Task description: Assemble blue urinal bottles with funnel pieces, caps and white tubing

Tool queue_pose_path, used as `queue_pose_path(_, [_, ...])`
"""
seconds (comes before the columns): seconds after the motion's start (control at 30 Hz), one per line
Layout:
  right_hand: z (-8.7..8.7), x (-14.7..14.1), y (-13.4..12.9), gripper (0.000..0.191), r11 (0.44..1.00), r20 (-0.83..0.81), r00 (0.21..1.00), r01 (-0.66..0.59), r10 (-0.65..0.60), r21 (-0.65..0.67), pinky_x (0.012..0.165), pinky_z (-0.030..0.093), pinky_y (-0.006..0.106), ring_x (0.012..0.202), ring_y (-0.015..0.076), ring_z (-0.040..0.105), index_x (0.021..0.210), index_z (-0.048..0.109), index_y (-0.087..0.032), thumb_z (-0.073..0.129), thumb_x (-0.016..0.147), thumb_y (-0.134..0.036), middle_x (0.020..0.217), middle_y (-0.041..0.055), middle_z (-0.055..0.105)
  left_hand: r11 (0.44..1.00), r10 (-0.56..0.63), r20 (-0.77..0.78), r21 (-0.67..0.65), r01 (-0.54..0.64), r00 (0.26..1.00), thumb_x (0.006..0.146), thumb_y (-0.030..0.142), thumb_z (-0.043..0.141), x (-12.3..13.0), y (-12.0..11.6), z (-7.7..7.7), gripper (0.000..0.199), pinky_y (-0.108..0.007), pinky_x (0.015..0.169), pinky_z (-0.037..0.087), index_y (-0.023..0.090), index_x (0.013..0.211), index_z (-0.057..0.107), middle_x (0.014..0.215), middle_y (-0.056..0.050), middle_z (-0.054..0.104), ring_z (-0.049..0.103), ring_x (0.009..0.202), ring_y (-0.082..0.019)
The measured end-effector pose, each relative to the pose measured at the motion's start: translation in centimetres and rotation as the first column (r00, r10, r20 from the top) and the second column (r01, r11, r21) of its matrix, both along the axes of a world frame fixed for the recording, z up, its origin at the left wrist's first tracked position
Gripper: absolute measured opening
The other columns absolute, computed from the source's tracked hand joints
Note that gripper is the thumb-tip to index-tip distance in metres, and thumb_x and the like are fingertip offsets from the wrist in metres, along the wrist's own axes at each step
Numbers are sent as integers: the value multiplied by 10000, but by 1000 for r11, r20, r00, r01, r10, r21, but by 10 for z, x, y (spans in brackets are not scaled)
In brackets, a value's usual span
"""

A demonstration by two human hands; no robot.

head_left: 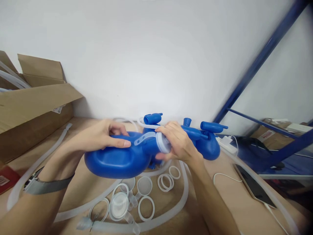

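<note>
A large blue plastic bottle (pixel 119 161) is held level above the table. My left hand (pixel 107 135) grips its body near the handle, thumb on top. Around the white ring cap (pixel 163 142) at the bottle's neck, the fingers of my right hand (pixel 177 140) are closed. A translucent strap (pixel 144 137) runs from the cap back over the blue neck. Behind my right hand lie more blue bottles (pixel 207 147) with blue tubular parts (pixel 212 127). Below the held bottle, several white rings (pixel 146 209) and translucent caps (pixel 119 206) rest on the table.
Clear hoses (pixel 168 218) curve across the wooden table (pixel 227 195). An open cardboard box (pixel 36 98) stands at the left. On the right are a phone (pixel 254 186) with a white cable, a power strip (pixel 227 146) and a blue metal frame (pixel 259 65).
</note>
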State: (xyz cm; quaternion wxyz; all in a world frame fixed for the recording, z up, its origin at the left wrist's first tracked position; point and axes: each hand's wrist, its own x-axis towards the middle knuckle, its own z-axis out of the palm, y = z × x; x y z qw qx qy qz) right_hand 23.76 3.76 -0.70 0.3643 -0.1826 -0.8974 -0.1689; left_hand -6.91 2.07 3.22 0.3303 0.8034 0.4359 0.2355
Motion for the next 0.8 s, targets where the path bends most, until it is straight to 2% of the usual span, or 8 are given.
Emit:
queue_pose_path(0.07, [1, -1, -1, 744, 999, 14, 999, -30, 29, 32, 849, 526, 492, 898, 301, 633, 1294, 644, -166, 546, 926, -805, 983, 127, 701, 997, -28, 20, -68, 29, 999, 778, 572, 813, -1, 3, -1, 378, -189, 455, 422, 206, 851, 750, 712, 7, 730, 588, 536, -107])
queue_pose_path(0.13, [2, 0, -1, 749, 996, 11, 998, -54, 54, 65, 840, 537, 486, 902, 300, 645, 1304, 639, -154, 551, 929, -798, 993, 133, 712, 997, -18, 16, -78, 19, 1000, 777, 574, 814, -1, 3, -1, 382, -187, 445, 415, 206, 869, 761, 718, 2, 734, 582, 529, -104])
queue_pose_path(0.3, [7, 1, -6, 758, 1000, 10, 1000, -1, 1, 3, 867, 564, 486, 967, 309, 696, 1429, 590, -184, 648, 912, -735, 1103, 131, 749, 995, 80, -12, 63, -79, 997, 732, 552, 849, 0, -3, 0, 351, -198, 547, 504, 236, 878, 800, 758, 2, 771, 680, 659, -152])
queue_pose_path(0.4, [10, -2, -10, 741, 999, -1, 1000, 31, -31, -41, 905, 573, 494, 1055, 312, 709, 1503, 532, -215, 614, 953, -704, 1198, 127, 745, 984, 109, -22, 141, -105, 994, 740, 561, 842, 0, -9, 3, 350, -216, 609, 538, 251, 902, 820, 796, 8, 796, 704, 699, -167])
queue_pose_path(0.6, [13, -8, -15, 513, 989, -69, 996, -60, 51, -136, 995, 562, 506, 1210, 305, 689, 1390, 610, -246, 514, 1049, -616, 1293, 124, 726, 908, 197, -45, 386, -165, 979, 759, 629, 822, 3, -27, 10, 410, -215, 610, 501, 261, 937, 848, 813, 23, 810, 676, 652, -143])
queue_pose_path(0.7, [14, -9, -15, 337, 978, -119, 990, -96, 74, -185, 990, 576, 477, 1184, 279, 707, 1289, 633, -241, 562, 1066, -483, 1244, 107, 747, 855, 231, -33, 483, -187, 972, 761, 616, 826, 5, -32, 9, 389, -200, 567, 457, 255, 904, 852, 726, 43, 780, 606, 559, -105])
queue_pose_path(0.8, [13, -10, -15, 245, 971, -182, 978, -136, 100, -198, 963, 595, 464, 1140, 269, 726, 1209, 642, -227, 623, 1043, -407, 1213, 111, 755, 829, 238, -23, 525, -191, 971, 769, 592, 826, 6, -34, 8, 369, -196, 545, 436, 244, 891, 853, 662, 51, 747, 558, 517, -90])
